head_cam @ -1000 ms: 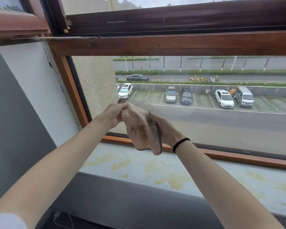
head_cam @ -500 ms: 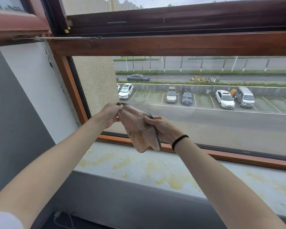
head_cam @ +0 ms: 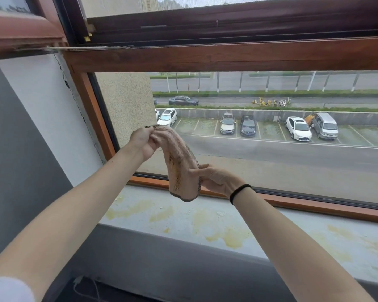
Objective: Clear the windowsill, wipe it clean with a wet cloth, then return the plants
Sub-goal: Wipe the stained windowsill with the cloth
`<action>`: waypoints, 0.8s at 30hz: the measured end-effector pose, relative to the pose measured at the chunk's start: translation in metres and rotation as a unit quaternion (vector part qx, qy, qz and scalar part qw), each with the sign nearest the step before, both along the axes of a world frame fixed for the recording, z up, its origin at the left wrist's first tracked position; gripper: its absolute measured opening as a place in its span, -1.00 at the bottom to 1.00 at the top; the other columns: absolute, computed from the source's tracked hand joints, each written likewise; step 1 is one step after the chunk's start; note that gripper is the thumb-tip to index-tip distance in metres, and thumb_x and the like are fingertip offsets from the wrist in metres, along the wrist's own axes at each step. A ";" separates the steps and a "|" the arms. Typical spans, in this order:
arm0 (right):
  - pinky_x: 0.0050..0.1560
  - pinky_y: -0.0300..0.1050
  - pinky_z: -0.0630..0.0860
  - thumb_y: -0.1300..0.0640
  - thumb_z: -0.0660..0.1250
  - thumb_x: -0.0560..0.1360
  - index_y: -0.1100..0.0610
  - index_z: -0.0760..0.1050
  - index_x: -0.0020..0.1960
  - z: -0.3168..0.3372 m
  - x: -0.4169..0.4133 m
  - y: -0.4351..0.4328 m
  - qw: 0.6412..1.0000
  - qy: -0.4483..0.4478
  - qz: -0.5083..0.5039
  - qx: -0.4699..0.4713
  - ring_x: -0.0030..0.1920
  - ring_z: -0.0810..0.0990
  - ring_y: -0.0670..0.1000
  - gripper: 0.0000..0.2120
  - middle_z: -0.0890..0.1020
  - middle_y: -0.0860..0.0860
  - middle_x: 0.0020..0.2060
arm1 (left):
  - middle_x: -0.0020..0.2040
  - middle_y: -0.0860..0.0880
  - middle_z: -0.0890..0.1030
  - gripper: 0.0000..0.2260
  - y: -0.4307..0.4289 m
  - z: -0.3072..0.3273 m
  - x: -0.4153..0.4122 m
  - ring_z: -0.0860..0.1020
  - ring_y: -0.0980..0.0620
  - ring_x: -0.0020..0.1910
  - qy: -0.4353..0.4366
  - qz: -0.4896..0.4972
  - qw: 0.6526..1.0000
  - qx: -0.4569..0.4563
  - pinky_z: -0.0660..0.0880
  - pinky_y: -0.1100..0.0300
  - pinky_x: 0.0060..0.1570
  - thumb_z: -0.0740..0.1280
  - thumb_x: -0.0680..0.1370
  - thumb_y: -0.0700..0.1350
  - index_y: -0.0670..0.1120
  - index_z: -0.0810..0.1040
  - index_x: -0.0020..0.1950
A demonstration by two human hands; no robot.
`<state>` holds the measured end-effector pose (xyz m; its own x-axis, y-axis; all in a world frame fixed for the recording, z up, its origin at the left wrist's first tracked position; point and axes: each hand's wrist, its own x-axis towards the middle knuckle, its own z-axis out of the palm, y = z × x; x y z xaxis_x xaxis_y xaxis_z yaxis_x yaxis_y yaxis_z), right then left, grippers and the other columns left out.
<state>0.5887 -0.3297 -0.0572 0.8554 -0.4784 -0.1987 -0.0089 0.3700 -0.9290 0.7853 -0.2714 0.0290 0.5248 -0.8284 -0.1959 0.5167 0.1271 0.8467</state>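
Two-handed grip on the cloth (head_cam: 179,168) — left hand (head_cam: 143,141) at its top, right hand (head_cam: 216,178) lower down.

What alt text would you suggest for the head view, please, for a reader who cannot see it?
A stained pink waffle-weave cloth is held up before a wooden-framed window: the left hand pinches its top, the right hand grips its lower edge. Below, the pale grey windowsill bears yellow stains.

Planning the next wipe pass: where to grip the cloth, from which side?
Take the cloth by its dark-trimmed side edge, from the right, where the right hand pinches it. It hangs as a limp strip from the left hand at its top corner, stained face toward the camera; a side grip probably lets it fold over onto a cleaner face.
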 end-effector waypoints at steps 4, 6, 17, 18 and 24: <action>-0.13 -0.12 0.56 0.14 0.26 0.55 0.20 0.55 -0.05 0.003 -0.008 -0.016 0.998 0.000 -0.062 -0.007 -0.22 0.63 -0.05 -0.86 0.66 0.04 -0.19 | -0.20 -0.17 0.50 -0.78 0.009 -0.013 0.022 0.54 -0.01 -0.40 0.036 0.085 0.995 0.022 0.49 0.29 -0.54 0.01 0.62 -0.35 -0.28 0.41 -0.11; -0.24 -0.17 0.60 0.17 0.21 0.59 0.22 0.52 -0.07 0.008 -0.010 -0.023 0.997 0.015 -0.081 -0.012 -0.29 0.61 -0.05 -0.83 0.62 0.06 -0.23 | -0.18 -0.19 0.47 -0.73 0.016 -0.021 0.029 0.52 -0.04 -0.33 0.038 0.072 0.996 0.036 0.51 0.25 -0.53 -0.05 0.60 -0.40 -0.26 0.39 -0.14; -0.28 -0.27 0.52 0.25 0.38 0.44 0.23 0.49 -0.16 0.023 0.000 -0.016 1.000 -0.003 -0.031 -0.004 -0.29 0.54 -0.05 -0.93 0.57 0.07 -0.25 | -0.12 -0.11 0.52 -0.80 0.029 -0.044 0.039 0.53 0.05 -0.20 -0.009 0.045 0.999 0.008 0.55 0.35 -0.34 0.24 0.52 -0.44 -0.14 0.42 -0.08; -0.24 -0.26 0.53 0.20 0.46 0.35 0.24 0.52 -0.11 0.022 0.000 -0.014 0.999 -0.028 -0.020 0.004 -0.27 0.57 -0.05 -0.81 0.59 0.09 -0.22 | -0.12 -0.12 0.54 -0.80 0.030 -0.044 0.039 0.55 0.05 -0.21 0.004 0.040 0.999 -0.021 0.55 0.35 -0.33 0.24 0.52 -0.44 -0.13 0.42 -0.06; 0.36 0.18 0.33 -0.28 0.41 0.26 0.36 0.34 0.36 0.004 0.002 0.003 0.955 -0.218 0.058 0.194 0.31 0.45 0.23 -0.08 0.44 0.30 0.31 | -0.08 -0.13 0.63 -0.71 0.028 -0.038 0.029 0.65 0.04 -0.20 0.043 -0.025 0.988 -0.143 0.59 0.30 -0.22 0.12 0.55 -0.45 -0.15 0.49 0.11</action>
